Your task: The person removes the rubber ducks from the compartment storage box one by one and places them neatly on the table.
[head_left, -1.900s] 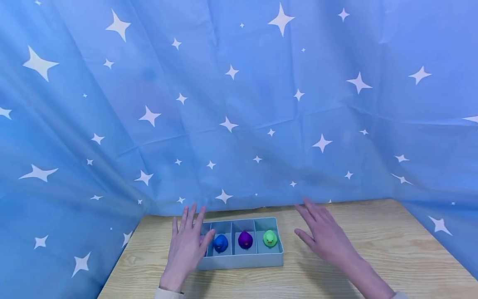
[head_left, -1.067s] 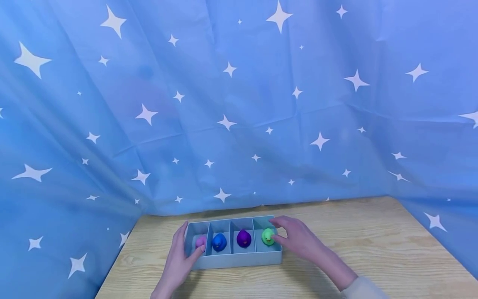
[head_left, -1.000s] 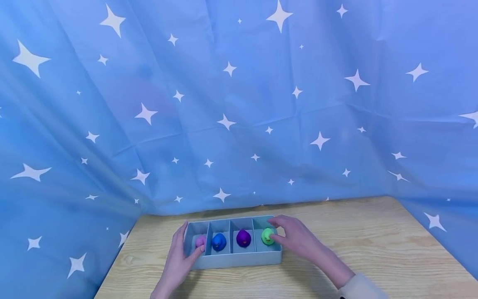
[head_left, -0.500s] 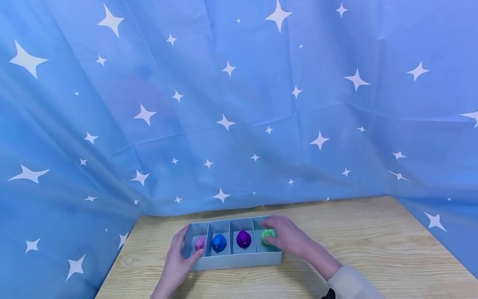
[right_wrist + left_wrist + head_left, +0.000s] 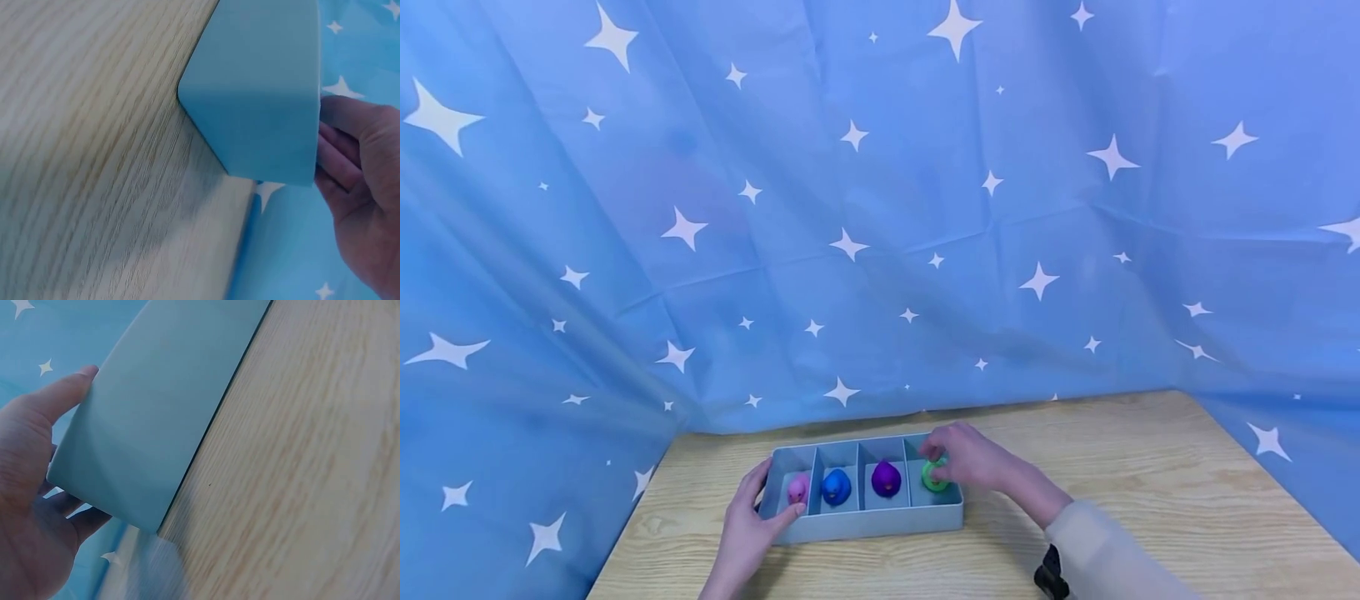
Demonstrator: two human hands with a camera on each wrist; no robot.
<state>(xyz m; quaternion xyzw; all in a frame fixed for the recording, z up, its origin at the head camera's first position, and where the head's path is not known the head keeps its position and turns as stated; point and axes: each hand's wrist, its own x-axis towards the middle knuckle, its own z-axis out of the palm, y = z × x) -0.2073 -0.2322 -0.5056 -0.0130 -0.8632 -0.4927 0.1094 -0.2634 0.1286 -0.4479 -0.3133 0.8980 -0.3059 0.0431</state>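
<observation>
A grey-blue box (image 5: 872, 523) with a row of compartments stands on the wooden table. In its compartments, from left to right, are a pink rubber duck (image 5: 798, 487), a blue rubber duck (image 5: 836, 487), a purple rubber duck (image 5: 886, 479) and a green rubber duck (image 5: 932, 475). My left hand (image 5: 747, 521) grips the box's left end, thumb over the front rim and fingers along the far side. In the rightmost compartment, my right hand (image 5: 966, 457) pinches the green duck and partly covers it. The right wrist view shows its fingers (image 5: 347, 119) reaching behind the box wall, ducks hidden.
The pale wooden table (image 5: 1112, 475) extends right of the box and in front of it. A blue curtain with white stars (image 5: 880, 208) hangs behind the table and along both sides. Thin dividers separate the compartments.
Both hands first hovered beside the box. The left came down and took hold of its left end; the right moved leftward into the right compartment and its fingers closed around the green duck.
</observation>
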